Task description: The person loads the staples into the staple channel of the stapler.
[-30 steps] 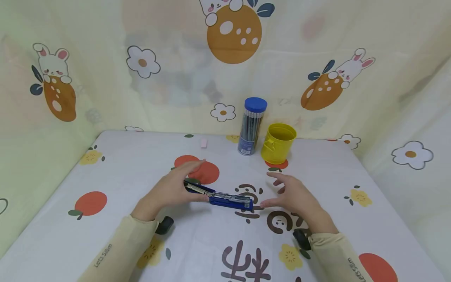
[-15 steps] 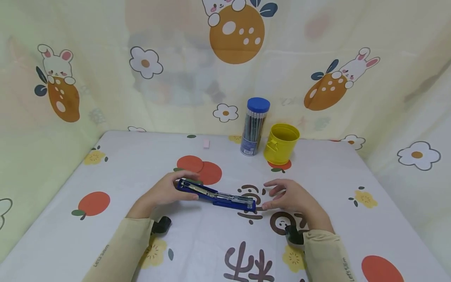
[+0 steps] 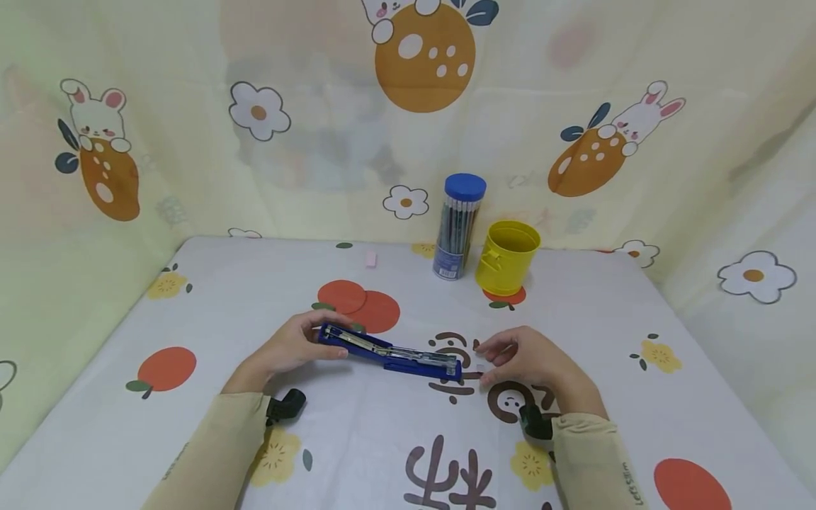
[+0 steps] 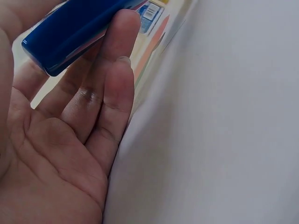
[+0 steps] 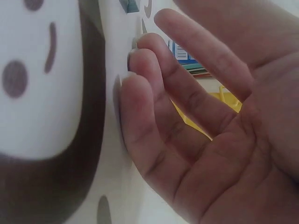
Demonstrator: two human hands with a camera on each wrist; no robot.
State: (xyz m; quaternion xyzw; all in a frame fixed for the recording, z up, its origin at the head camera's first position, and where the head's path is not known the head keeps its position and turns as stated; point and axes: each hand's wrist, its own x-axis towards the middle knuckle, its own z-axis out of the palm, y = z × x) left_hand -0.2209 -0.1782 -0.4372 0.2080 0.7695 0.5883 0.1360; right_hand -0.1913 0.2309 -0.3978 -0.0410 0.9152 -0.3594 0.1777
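A blue stapler [image 3: 392, 353], folded out with its metal inside showing, lies in the middle of the table. My left hand [image 3: 298, 347] is around its left end, thumb on the near side and fingers on the far side. In the left wrist view, the stapler's blue end [image 4: 77, 35] sits between thumb and loosely bent fingers, without a firm grip showing. Just beyond the right end is my right hand [image 3: 532, 361], its fingers loosely bent. In the right wrist view, a small grey piece [image 5: 130, 5] shows at the top edge; I cannot tell what it is.
At the back stand a clear tub of pencils [image 3: 454, 230] with a blue lid and a yellow bucket [image 3: 503, 265] beside it. A small pale pink block [image 3: 371, 260] lies toward the back left. A printed cloth [image 3: 210, 432] covers the table; patterned curtains hang behind and at the sides.
My left hand has slid left along the stapler, uncovering more of its left end. The right hand has moved slightly right, its thumb and fingers closer together. The stapler hardly moves.
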